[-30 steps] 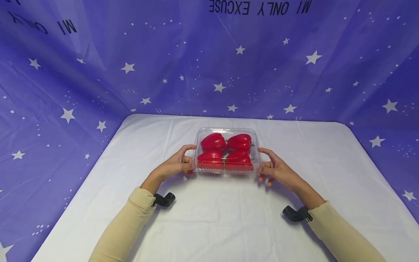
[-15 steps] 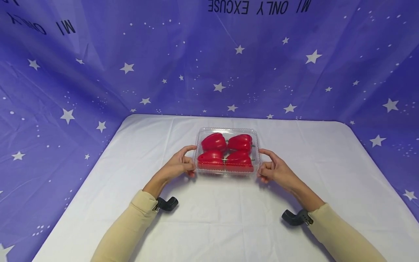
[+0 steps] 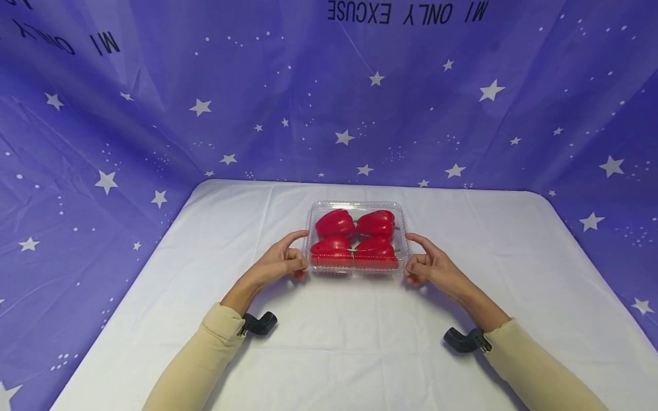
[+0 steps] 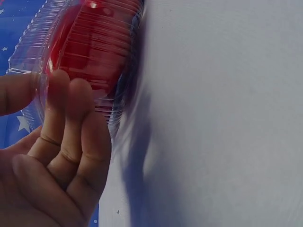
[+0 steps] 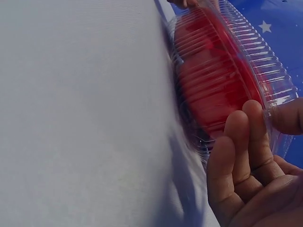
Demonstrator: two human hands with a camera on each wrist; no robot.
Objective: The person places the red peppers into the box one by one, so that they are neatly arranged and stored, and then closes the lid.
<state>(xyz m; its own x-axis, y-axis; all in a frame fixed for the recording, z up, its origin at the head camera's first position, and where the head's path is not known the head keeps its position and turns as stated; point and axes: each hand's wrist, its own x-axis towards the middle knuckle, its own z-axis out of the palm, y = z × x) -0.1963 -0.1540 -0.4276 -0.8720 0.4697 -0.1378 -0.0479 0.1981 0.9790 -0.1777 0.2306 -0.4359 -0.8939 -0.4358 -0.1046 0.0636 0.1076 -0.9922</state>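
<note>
A clear plastic clamshell box [image 3: 356, 204] with ribbed sides sits between both hands in the head view. Inside it lie several red bell peppers [image 3: 335, 224], seen through the clear top. My left hand [image 3: 280, 262] pinches the box's left rim between thumb and fingers, the index finger stretched along the edge. On the opposite side my right hand [image 3: 433, 265] pinches the right rim in the same way. In the left wrist view, fingertips [image 4: 59, 82] press at the rim. The right wrist view shows the thumb [image 5: 288, 117] on one face of the rim and fingers against the ribbed side.
A white cloth [image 3: 349, 342] covers the table under the box. Blue star-printed fabric [image 3: 308, 103] hangs behind and at both sides. Black wrist mounts [image 3: 260, 323] stick out at the cuffs of the beige sleeves [image 3: 197, 357].
The box stays almost in place. My left wrist has come slightly nearer the body, and the lower fingers of my right hand have curled in a little toward the box.
</note>
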